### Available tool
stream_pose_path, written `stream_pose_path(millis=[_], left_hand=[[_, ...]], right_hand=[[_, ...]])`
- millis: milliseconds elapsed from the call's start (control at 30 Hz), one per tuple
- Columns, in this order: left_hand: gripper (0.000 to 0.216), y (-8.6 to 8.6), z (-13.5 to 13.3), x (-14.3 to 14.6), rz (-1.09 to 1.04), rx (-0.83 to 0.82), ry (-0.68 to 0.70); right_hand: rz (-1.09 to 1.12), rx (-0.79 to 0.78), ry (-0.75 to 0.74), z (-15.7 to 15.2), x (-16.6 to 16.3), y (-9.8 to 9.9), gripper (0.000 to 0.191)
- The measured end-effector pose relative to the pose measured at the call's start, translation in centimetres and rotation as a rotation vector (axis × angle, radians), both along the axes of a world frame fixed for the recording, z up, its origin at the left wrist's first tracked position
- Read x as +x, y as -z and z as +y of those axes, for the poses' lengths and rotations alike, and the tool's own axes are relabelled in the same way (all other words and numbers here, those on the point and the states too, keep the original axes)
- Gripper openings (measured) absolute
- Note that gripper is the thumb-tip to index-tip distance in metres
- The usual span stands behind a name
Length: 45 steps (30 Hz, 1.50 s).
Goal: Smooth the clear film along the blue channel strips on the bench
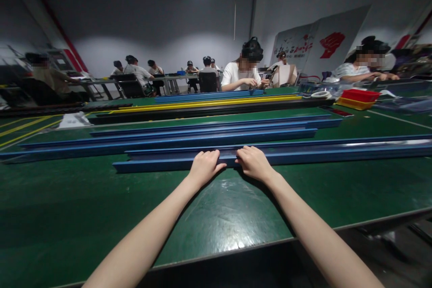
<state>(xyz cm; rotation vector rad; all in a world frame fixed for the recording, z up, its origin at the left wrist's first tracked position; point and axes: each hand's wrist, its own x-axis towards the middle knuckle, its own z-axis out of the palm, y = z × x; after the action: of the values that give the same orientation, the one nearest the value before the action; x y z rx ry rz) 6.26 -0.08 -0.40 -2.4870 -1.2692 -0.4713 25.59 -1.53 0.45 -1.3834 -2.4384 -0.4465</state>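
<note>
Both my arms reach forward over a green table (216, 216). My left hand (204, 165) and my right hand (254, 162) lie side by side on the nearest long blue rail (303, 155), which runs across the table from centre-left to the right edge. The fingers of both hands curl over the rail's near edge and grip it. Behind it lie more long blue rails (168, 139), parallel to the first one.
Farther back lie a yellow strip (209, 103) and a black rail (202, 112). A red bin (360, 95) on a yellow tray sits at the back right. Several people sit at tables beyond. The table's front edge (371, 222) runs close to me.
</note>
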Motion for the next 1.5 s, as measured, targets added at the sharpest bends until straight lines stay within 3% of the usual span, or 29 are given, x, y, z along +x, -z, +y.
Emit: stream_pose_path(millis=[367,667,900,1067,1200,1500], left_hand=[[0.026,-0.3,-0.2,-0.1,-0.032,0.026,0.078],[0.027,-0.6,0.0,-0.1,-0.075,0.021,0.052],[0.027,-0.7,0.0,-0.1,-0.104,-0.013,0.033],[0.028,-0.6,0.0,-0.1,-0.087,-0.003,0.012],[0.027,-0.6,-0.1,-0.1,-0.087,-0.007,0.006],[0.026,-0.2,0.0,-0.2,-0.084,0.015,0.052]], right_hand=[[-0.005,-0.024,0.062,-0.3,2.2,-0.5,0.013],[0.025,-0.080,0.162,-0.7,4.4,-0.7,0.013],[0.064,-0.120,0.152,-0.8,4.1,-0.6,0.019],[0.044,-0.063,0.075,-0.6,2.5,-0.1,0.028],[0.025,-0.003,-0.004,-0.3,0.9,0.4,0.024],[0.009,0.069,0.004,0.3,0.7,0.4,0.021]])
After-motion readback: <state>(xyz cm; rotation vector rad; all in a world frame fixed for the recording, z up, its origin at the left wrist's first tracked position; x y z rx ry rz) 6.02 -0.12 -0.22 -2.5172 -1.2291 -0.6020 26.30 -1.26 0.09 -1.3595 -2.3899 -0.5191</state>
